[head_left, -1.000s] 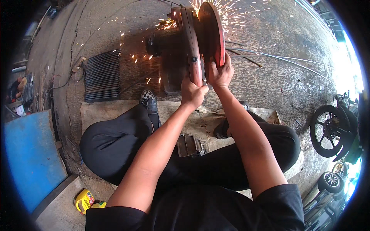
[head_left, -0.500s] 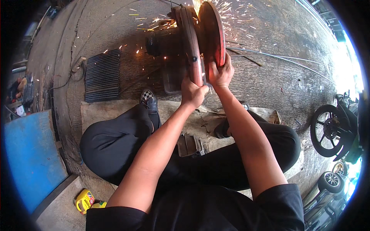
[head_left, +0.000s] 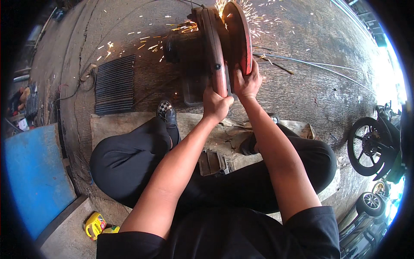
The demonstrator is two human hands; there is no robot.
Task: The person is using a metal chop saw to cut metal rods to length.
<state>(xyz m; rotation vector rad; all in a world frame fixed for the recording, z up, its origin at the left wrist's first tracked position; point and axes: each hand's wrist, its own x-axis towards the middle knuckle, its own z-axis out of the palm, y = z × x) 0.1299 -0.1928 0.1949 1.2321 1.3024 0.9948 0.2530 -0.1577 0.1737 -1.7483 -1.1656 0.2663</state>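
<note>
A chop saw (head_left: 212, 47) stands on the floor ahead of me, throwing orange sparks (head_left: 258, 21) from its upper end. My left hand (head_left: 217, 105) is wrapped round the near end of its long reddish handle. Just to the right, my right hand (head_left: 248, 84) is closed on the lower edge of the saw's round, red-rimmed blade guard (head_left: 246, 39), thumb on the near side and the other fingers partly hidden behind it. The place being cut is hidden behind the saw's body and the guard. Part of the saw's dark base (head_left: 192, 93) shows beneath the handle.
A stack of dark cut rods (head_left: 115, 85) lies left of the saw. Long thin metal rods (head_left: 319, 64) stretch right. Between my legs sits a grey metal part (head_left: 212, 162) on a cloth (head_left: 120, 125). A yellow jug (head_left: 95, 225), blue panel (head_left: 36, 164) and motorcycle wheel (head_left: 366, 146) stand around.
The spark spray has a different spread, with bright specks now farther left. Both hands and the saw look almost unmoved.
</note>
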